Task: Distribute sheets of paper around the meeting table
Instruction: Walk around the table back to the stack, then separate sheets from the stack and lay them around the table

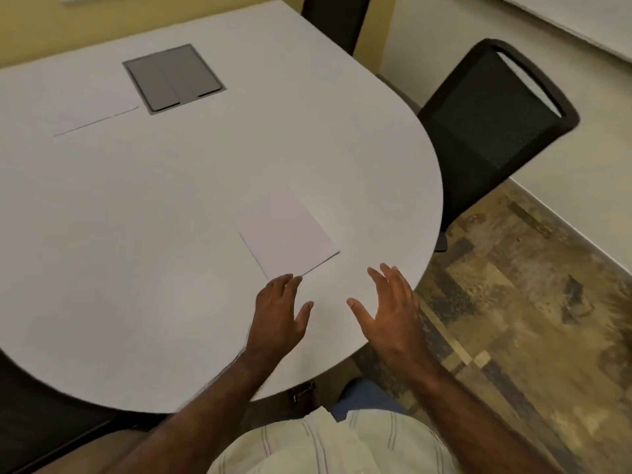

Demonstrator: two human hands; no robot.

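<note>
Head view: one sheet of paper (287,230) lies flat on the worktop (171,234) near the chair (492,124), likely marking that seat. Left hand (278,313) fingertips reach its corner; right hand (393,309) hovers beside; each grip is spread, empty.

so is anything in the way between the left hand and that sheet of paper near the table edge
Nothing visible. The left hand hovers open just short of the sheet of paper, fingertips at its near corner, with only bare white table between them. The right hand is off to the side, also open.
</note>
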